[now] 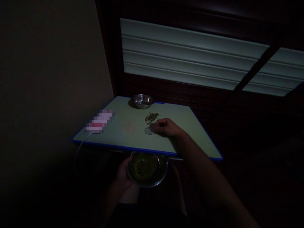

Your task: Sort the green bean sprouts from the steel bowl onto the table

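Note:
My left hand (124, 172) grips the rim of a metal bowl (152, 184) held just below the table's front edge. Small green grains, perhaps beans (143, 167), fill part of that bowl. Over the tabletop, my right hand (167, 127) is closed on a small whitish, translucent piece (150, 129) that looks like a scoop or a bit of plastic; its exact kind is too dim to tell. A few dark grains lie beside it. Just behind is a loose pile of greenish-brown grains (152, 117). To the left, pale grains (129, 128) are spread on the surface.
The light green table (166, 145) has a blue edge. A second steel bowl (142, 101) stands at its back. On the left lies a blurred-out pinkish device (99, 121) with a white cable (82, 144) hanging over the front edge. A wall is close at left.

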Tool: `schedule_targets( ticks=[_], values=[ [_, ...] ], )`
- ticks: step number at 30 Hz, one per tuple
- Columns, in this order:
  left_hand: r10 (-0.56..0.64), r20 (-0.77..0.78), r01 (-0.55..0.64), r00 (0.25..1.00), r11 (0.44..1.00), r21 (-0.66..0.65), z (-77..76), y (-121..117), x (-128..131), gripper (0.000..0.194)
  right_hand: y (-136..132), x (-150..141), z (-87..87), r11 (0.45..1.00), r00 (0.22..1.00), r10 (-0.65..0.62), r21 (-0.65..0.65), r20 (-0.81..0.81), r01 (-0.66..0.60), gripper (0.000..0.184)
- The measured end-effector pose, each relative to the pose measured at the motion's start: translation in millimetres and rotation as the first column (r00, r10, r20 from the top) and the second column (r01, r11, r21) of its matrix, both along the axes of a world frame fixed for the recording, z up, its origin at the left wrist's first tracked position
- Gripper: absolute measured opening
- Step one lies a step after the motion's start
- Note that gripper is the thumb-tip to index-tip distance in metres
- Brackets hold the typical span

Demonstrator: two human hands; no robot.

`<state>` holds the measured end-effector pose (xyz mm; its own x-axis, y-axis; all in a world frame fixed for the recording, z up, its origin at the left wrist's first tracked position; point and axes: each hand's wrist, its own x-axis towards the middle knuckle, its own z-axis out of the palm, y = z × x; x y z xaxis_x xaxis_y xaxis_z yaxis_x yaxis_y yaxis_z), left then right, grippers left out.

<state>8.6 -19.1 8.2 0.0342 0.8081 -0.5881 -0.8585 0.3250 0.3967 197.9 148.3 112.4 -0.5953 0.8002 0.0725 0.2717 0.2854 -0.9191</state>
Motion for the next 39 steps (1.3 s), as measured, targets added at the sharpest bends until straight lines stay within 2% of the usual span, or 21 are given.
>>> schedule_targets(
  ticks=[7, 11, 13, 18, 21, 27, 32, 39],
  values=[
    [-0.014, 0.005, 0.014, 1.0, 1.0, 0.006, -2.3, 0.0, 0.3, 0.02, -7.5, -1.2, 4.8, 0.986, 0.991, 0.129, -0.105, 0.016, -0.127, 0.025],
    [-0.04, 0.015, 0.04, 0.999, 0.999, 0.03, -8.0, 0.7, -1.2, 0.021, -12.5, -4.0, 6.9, 0.984, 0.989, 0.142, -0.116, 0.049, -0.135, 0.024],
    [-0.04, 0.01, 0.04, 0.999, 0.999, 0.037, -10.6, 0.9, -1.8, 0.021, -14.7, -4.0, 6.9, 0.991, 0.994, 0.098, -0.095, 0.058, -0.092, 0.022],
    [-0.026, 0.011, 0.025, 1.0, 0.998, 0.05, -9.7, 0.1, -1.5, 0.018, -17.2, 6.9, 7.7, 0.989, 0.992, -0.125, -0.078, -0.002, 0.125, 0.025],
    [-0.014, 0.017, 0.013, 1.0, 0.999, 0.046, -6.1, -0.1, -0.8, 0.019, -17.9, 18.8, 7.9, 0.968, 0.97, -0.243, -0.054, 0.016, 0.244, 0.031],
    [-0.044, 0.056, 0.041, 0.997, 0.998, 0.057, -9.4, 0.0, -2.9, 0.028, -21.8, 36.4, -1.8, 0.894, 0.882, -0.448, 0.052, 0.147, 0.445, 0.017],
    [-0.06, 0.07, 0.054, 0.996, 0.995, 0.086, -13.2, 0.5, -5.1, 0.034, -24.6, 36.0, -5.3, 0.879, 0.858, -0.474, 0.169, 0.197, 0.446, 0.016],
    [-0.032, 0.023, 0.031, 0.999, 0.997, 0.064, -6.5, 0.6, -2.0, 0.024, -34.3, 13.9, 3.4, 0.92, 0.877, -0.39, 0.154, 0.28, 0.36, 0.015]
  ],
)
